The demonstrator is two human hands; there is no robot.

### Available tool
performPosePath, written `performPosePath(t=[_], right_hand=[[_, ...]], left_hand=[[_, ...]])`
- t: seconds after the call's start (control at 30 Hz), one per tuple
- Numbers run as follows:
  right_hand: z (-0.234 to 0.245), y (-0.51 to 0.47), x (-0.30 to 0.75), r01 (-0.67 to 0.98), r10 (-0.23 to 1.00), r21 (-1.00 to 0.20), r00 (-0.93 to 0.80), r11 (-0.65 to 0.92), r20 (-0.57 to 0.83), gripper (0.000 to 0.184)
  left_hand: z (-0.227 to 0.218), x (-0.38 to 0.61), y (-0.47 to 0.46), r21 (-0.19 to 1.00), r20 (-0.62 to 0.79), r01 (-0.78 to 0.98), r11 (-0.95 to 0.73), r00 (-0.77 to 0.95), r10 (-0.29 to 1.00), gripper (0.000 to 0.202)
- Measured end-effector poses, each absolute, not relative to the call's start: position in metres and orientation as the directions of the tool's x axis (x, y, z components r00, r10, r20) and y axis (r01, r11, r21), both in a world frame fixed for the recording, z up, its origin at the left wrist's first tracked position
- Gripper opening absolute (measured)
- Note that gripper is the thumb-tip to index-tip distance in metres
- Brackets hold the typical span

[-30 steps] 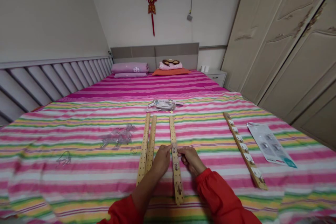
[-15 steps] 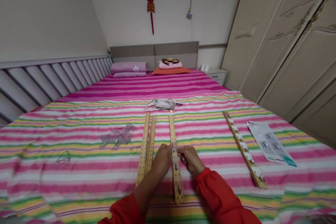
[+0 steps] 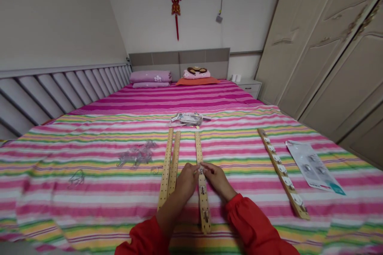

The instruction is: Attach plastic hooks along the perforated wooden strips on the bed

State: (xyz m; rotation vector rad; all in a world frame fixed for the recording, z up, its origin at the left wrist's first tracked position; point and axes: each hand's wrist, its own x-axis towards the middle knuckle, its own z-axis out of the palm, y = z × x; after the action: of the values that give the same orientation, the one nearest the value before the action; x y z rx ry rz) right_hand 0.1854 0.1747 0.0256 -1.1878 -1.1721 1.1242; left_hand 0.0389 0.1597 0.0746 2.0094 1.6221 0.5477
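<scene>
A perforated wooden strip (image 3: pixel 204 202) lies lengthwise in front of me on the striped bedspread. Two small metal hooks, the middle hook (image 3: pixel 202 189) and the near hook (image 3: pixel 206 215), sit on its lower part. Farther up, a third metal hook (image 3: pixel 201 171) is between my fingertips. My left hand (image 3: pixel 186 181) closes on it from the left, thumb and index finger pinched. From the right, my right hand (image 3: pixel 219 180) pinches the same hook, its fingertips meeting those of the left. The fingers partly cover this hook.
Two more perforated strips (image 3: pixel 164 183) lie left of my hands, beside a loose hook (image 3: pixel 156 169) and bagged hooks (image 3: pixel 138 154). A strip with round white pieces (image 3: pixel 287 183) and a blister pack (image 3: pixel 314 167) lie at right. Plastic packaging (image 3: pixel 188 119) lies beyond.
My right fingertips have moved in to the top of the hook and now meet the left ones. The left hand stays by the strip. The whole view has shifted slightly.
</scene>
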Motion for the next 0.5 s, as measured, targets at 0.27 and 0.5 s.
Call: performPosePath(t=[0.27,0.5], right_hand=[[0.023,0.178,0.188,0.017,0.997,-0.997,-0.008,0.072,0.072,0.029],[0.03,0.157,0.194,-0.194,0.995,-0.981,0.099,-0.006,-0.025,0.045]], left_hand=[[0.07,0.042,0.158,0.646,0.008,0.75,-0.141,0.178,0.984,0.032],[0.082,-0.007,0.152,0.822,0.32,0.52,-0.233,-0.082,0.944,0.029]])
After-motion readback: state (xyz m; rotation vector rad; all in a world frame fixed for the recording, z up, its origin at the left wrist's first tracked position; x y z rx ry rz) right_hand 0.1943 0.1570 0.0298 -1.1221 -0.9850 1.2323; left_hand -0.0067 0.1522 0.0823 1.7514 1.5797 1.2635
